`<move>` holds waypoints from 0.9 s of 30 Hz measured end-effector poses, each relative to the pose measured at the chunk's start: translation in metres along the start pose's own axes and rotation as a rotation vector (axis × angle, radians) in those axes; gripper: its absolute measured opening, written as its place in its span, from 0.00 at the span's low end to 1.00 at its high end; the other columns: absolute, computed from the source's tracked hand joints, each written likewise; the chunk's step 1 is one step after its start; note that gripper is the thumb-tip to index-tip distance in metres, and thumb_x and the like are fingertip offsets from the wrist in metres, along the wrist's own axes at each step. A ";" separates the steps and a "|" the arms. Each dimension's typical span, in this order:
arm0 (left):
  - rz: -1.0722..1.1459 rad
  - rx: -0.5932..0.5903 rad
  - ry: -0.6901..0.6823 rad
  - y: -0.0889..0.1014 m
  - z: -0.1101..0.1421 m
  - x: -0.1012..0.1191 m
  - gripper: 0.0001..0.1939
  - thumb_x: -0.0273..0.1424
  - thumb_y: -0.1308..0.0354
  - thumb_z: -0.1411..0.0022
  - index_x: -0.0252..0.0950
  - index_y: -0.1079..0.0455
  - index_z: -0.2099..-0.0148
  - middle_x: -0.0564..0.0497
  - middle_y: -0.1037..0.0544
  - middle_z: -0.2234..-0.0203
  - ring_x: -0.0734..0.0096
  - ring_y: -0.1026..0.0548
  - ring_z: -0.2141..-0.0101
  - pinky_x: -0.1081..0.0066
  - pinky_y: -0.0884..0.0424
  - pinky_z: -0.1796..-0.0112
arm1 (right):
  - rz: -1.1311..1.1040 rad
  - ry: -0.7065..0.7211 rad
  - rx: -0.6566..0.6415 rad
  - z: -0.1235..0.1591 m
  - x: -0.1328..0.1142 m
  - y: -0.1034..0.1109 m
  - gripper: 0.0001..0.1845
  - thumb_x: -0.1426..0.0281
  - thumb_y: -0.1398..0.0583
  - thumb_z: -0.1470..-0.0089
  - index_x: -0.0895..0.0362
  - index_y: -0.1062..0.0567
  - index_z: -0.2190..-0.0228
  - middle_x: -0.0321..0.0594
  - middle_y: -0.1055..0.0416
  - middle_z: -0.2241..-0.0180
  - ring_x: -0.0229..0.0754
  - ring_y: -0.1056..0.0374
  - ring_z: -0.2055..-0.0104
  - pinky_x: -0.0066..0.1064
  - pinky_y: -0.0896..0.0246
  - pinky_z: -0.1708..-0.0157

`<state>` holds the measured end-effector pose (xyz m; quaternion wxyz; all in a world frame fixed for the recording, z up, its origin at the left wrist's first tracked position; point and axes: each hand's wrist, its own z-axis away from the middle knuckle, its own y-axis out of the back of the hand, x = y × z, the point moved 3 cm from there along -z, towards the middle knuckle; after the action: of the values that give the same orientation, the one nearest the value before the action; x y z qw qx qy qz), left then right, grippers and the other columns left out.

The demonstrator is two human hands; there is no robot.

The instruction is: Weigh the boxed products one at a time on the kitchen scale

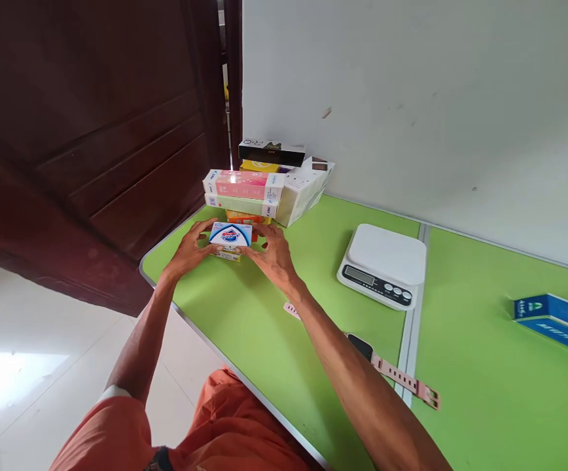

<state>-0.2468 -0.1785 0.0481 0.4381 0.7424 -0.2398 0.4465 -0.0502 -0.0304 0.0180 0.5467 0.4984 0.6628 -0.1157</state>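
Note:
A small white soap box [230, 236] with a blue and red logo lies on top of another small box on the green table [245, 327], near its left corner. My left hand [189, 248] grips its left end and my right hand [273, 254] grips its right end, fingers curled round it. Right behind it stands a pile of boxes: long pink and pale green cartons [243, 192], orange and yellow boxes below, a black box [271, 152] on top and a white carton [303, 190] leaning beside.
A white kitchen scale [383, 264] sits at mid-table. A pink-strapped smartwatch [394, 371] lies under my right forearm. A blue box [556, 322] rests at the right edge. A dark wooden door [92, 131] stands left, a white wall behind.

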 end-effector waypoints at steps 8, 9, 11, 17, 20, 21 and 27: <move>0.029 -0.121 0.099 0.000 -0.004 -0.020 0.44 0.48 0.26 0.41 0.41 0.28 0.26 0.39 0.26 0.27 0.41 0.23 0.32 0.46 0.25 0.32 | 0.124 -0.036 -0.022 -0.001 0.011 -0.018 0.32 0.53 0.23 0.44 0.52 0.17 0.42 0.51 0.20 0.49 0.63 0.29 0.44 0.58 0.26 0.41; 0.036 -0.129 0.101 0.000 -0.004 -0.019 0.45 0.49 0.26 0.41 0.41 0.29 0.25 0.39 0.26 0.27 0.41 0.23 0.32 0.45 0.25 0.32 | 0.125 -0.036 -0.026 -0.001 0.011 -0.019 0.32 0.53 0.23 0.43 0.51 0.17 0.42 0.51 0.20 0.49 0.63 0.29 0.45 0.58 0.26 0.42; 0.043 -0.139 0.097 -0.001 -0.003 -0.019 0.46 0.50 0.26 0.40 0.40 0.30 0.25 0.38 0.26 0.27 0.40 0.25 0.30 0.45 0.27 0.30 | 0.130 -0.041 -0.024 0.000 0.009 -0.021 0.31 0.53 0.23 0.43 0.52 0.18 0.42 0.51 0.21 0.49 0.63 0.29 0.44 0.59 0.27 0.41; -0.087 0.050 0.059 0.001 0.002 -0.017 0.55 0.52 0.24 0.44 0.37 0.37 0.21 0.31 0.26 0.29 0.40 0.23 0.32 0.44 0.24 0.33 | 0.187 -0.055 -0.047 0.005 0.001 -0.021 0.35 0.63 0.21 0.44 0.56 0.21 0.38 0.52 0.21 0.45 0.60 0.27 0.42 0.55 0.26 0.37; -0.278 0.371 -0.153 0.002 0.011 0.007 0.49 0.52 0.24 0.44 0.35 0.31 0.27 0.32 0.23 0.35 0.40 0.22 0.35 0.45 0.21 0.38 | 0.223 -0.031 -0.048 0.018 0.004 -0.004 0.34 0.66 0.21 0.42 0.58 0.21 0.38 0.53 0.21 0.45 0.58 0.26 0.41 0.53 0.25 0.36; -0.325 0.456 -0.238 -0.002 0.015 0.020 0.43 0.51 0.25 0.41 0.34 0.27 0.30 0.33 0.20 0.39 0.41 0.21 0.37 0.45 0.21 0.39 | 0.227 -0.007 -0.043 0.025 0.006 0.005 0.32 0.66 0.22 0.41 0.57 0.21 0.38 0.53 0.21 0.45 0.58 0.26 0.41 0.53 0.25 0.36; -0.249 0.166 -0.548 -0.101 0.024 0.099 0.14 0.43 0.33 0.26 0.38 0.19 0.47 0.46 0.15 0.57 0.58 0.16 0.56 0.56 0.17 0.51 | 0.231 0.115 0.117 0.090 0.021 0.107 0.18 0.68 0.28 0.32 0.51 0.18 0.43 0.48 0.19 0.48 0.54 0.21 0.46 0.52 0.18 0.44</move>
<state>-0.1119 -0.1450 0.0852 0.3464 0.8920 -0.2191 0.1907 0.0906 -0.0313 0.0082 0.4875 0.6083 0.6232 -0.0619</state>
